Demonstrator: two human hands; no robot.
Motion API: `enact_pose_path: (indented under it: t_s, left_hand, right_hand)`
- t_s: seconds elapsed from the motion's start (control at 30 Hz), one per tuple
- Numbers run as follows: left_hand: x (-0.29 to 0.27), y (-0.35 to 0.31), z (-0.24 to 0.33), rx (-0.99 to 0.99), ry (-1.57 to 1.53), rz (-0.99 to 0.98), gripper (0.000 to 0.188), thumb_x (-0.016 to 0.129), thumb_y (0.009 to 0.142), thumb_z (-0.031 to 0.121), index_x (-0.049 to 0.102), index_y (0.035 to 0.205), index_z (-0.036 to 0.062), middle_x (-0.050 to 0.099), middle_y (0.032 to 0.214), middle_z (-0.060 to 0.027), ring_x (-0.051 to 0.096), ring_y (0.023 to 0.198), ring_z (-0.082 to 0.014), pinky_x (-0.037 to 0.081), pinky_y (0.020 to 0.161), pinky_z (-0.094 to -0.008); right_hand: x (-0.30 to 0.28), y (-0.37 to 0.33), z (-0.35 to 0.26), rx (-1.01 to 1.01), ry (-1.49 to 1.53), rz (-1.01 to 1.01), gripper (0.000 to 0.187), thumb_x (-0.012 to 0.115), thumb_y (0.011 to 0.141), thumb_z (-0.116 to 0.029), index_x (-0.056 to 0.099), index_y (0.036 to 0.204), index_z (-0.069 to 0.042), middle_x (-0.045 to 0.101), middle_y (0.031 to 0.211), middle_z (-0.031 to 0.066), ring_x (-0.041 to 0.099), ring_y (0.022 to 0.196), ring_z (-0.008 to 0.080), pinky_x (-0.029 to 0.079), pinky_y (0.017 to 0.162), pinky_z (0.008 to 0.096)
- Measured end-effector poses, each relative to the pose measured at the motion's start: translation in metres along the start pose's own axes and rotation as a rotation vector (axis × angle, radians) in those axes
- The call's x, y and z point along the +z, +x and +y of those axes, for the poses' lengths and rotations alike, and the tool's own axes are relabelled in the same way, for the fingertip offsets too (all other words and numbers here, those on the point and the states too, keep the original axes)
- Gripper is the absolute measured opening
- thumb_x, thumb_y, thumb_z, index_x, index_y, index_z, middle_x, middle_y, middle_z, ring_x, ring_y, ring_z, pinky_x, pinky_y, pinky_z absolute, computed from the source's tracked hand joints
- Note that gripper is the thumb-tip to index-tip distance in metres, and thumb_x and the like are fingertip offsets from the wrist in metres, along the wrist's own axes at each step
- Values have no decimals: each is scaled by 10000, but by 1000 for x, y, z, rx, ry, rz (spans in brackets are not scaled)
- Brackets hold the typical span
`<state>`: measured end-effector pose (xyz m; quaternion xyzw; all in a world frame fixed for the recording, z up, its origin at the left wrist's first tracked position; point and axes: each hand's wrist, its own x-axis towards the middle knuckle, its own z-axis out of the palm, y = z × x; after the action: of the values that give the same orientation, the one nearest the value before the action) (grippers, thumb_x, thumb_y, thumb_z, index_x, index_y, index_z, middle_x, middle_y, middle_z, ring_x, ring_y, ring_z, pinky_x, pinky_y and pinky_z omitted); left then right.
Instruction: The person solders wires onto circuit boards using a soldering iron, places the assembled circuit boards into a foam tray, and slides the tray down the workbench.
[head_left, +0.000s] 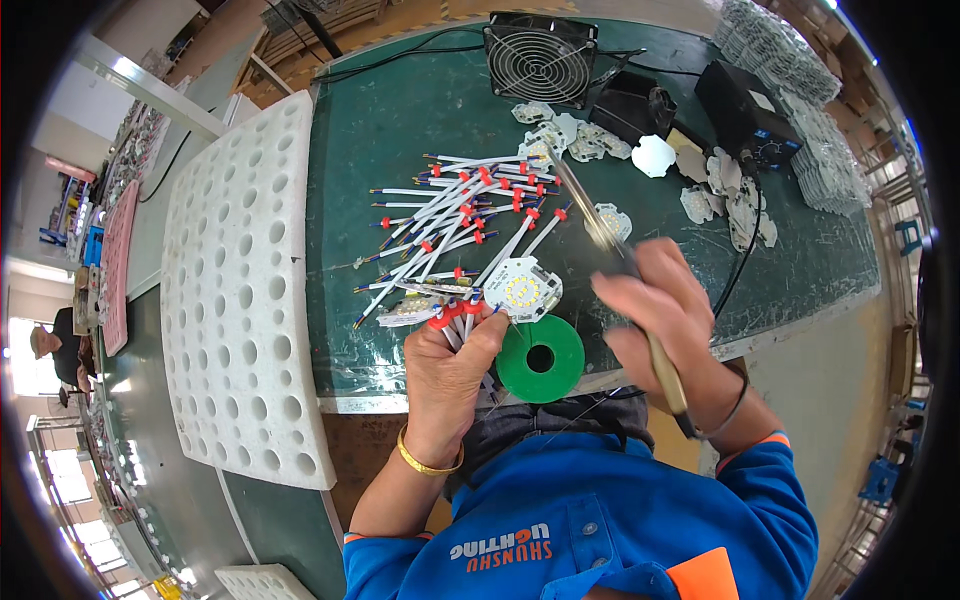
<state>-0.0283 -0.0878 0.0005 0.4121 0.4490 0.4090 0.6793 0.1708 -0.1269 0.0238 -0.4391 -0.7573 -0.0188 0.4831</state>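
Close to the table's near edge, my left hand (445, 375) is closed round a bunch of white wires with red collars. Small LED boards fan out above its fingers, and the front LED board (522, 290) shows its yellow chips. My right hand (665, 320), to the right, grips a soldering iron (612, 245) with a metal barrel, smeared by motion. Its tip points up and left, apart from the held boards. A green spool (518, 372) with a dark centre hole lies between my hands. Loose white wires (450, 205) with red collars are piled just beyond my left hand.
A black fan (541, 62) stands at the table's far edge. Right of it are loose LED boards (600, 145), a black box with a knob (745, 112) and stacked boards (785, 60). A white foam tray (235, 300) with round holes lies left. A black cord (745, 250) runs along the right.
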Motion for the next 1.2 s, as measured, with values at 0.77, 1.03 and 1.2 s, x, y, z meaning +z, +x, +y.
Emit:
enact_pose_path:
  t_s: [0.77, 1.03, 1.2]
  left_hand:
    - [-21, 5, 16, -172, -134, -304, 132, 629, 796, 120, 633, 904, 44, 632, 685, -40, 473, 538, -44, 340, 486, -179]
    - [-15, 1, 13, -160, -97, -219, 97, 642, 777, 112, 642, 851, 49, 621, 658, -29, 467, 535, -44, 337, 487, -175]
    - [-12, 0, 13, -149, -103, -185, 107, 642, 775, 111, 640, 857, 42, 607, 641, -16, 454, 532, -39, 326, 484, -175]
  right_hand:
    - [37, 9, -12, 243, 288, -13, 282, 658, 626, 85, 528, 841, -42, 530, 695, 75, 516, 559, 210, 416, 478, 286]
    - [38, 3, -17, 248, 290, 31, 272, 669, 628, 72, 522, 824, -43, 527, 655, 74, 510, 545, 200, 410, 464, 281]
    - [40, 0, -16, 231, 223, 25, 270, 668, 629, 73, 519, 820, -46, 529, 661, 77, 500, 533, 201, 398, 450, 285]
